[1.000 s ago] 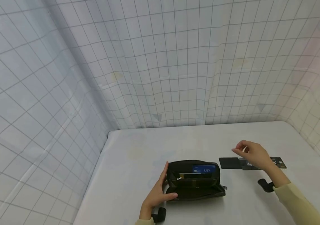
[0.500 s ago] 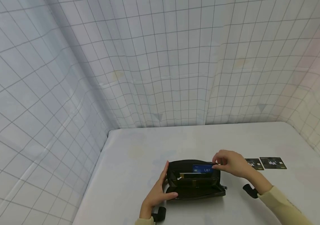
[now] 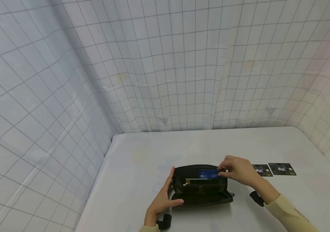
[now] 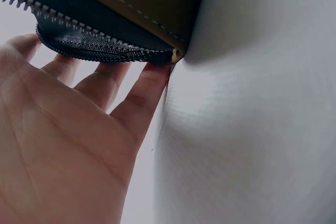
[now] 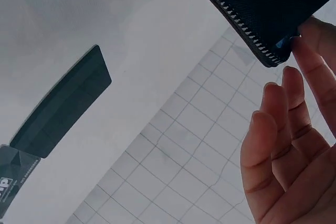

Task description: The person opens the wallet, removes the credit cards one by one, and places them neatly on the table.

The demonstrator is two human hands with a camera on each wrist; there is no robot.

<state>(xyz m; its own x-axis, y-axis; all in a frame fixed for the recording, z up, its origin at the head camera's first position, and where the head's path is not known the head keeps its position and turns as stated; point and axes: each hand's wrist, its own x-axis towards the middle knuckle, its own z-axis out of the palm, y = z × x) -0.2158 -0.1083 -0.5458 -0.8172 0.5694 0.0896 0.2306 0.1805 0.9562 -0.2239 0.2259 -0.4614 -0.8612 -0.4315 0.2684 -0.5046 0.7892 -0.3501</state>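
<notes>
A black zip wallet lies spread open on the white table in the head view. My left hand holds its left end, thumb over the near flap and fingers along the side. In the left wrist view, those fingers touch the toothed zip edge. A blue VIP card sticks up from a rear slot. My right hand pinches the card's right end between thumb and forefinger. In the right wrist view the pinch sits at the wallet's corner, where only a sliver of blue shows; the other fingers are bent loosely.
Two dark VIP cards lie on the table right of my right hand. A plain black card beside them shows in the right wrist view. Gridded white curtains stand behind and at both sides of the table.
My right hand has moved left from above the dark cards to the wallet and pinches the blue card, which has barely shifted. My left hand has stayed on the wallet.
</notes>
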